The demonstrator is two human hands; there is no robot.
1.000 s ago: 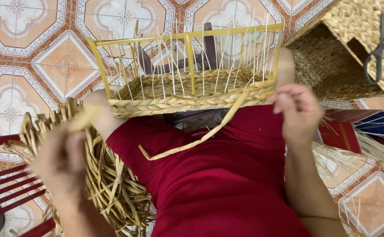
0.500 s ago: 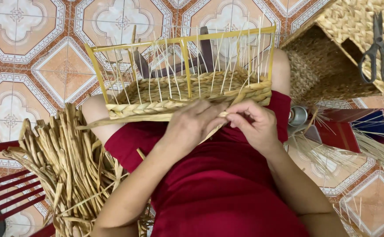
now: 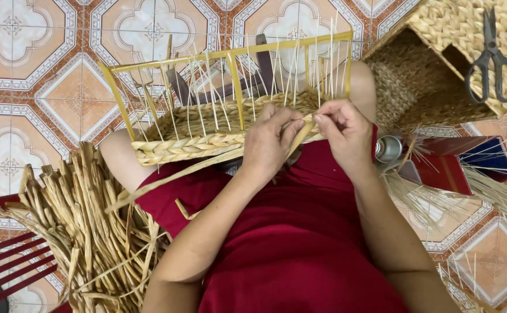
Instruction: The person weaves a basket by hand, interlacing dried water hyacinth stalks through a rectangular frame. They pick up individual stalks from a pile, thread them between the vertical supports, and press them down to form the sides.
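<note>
A half-woven basket (image 3: 195,136) on a yellow wire frame (image 3: 233,87) rests on my lap over a red garment. My left hand (image 3: 271,142) and my right hand (image 3: 343,130) meet at the basket's near rim, right of centre. Both pinch a flat dried straw strand (image 3: 303,130) between fingers and thumbs. A long loose strand (image 3: 172,177) trails from the rim down to the left across my thigh. Thin pale upright stakes stick up from the woven base inside the frame.
A heap of dried straw strands (image 3: 85,226) lies on the tiled floor at the left. A finished woven basket (image 3: 439,64) stands at the top right with scissors (image 3: 491,58) on it. A small metal can (image 3: 388,148) and red and blue objects (image 3: 468,165) sit beside my right arm. Red slats (image 3: 4,266) show at the bottom left.
A second ago my hands were apart, the left low over the straw heap, the right raised. Both came together at the basket's rim and now grip the strand there.
</note>
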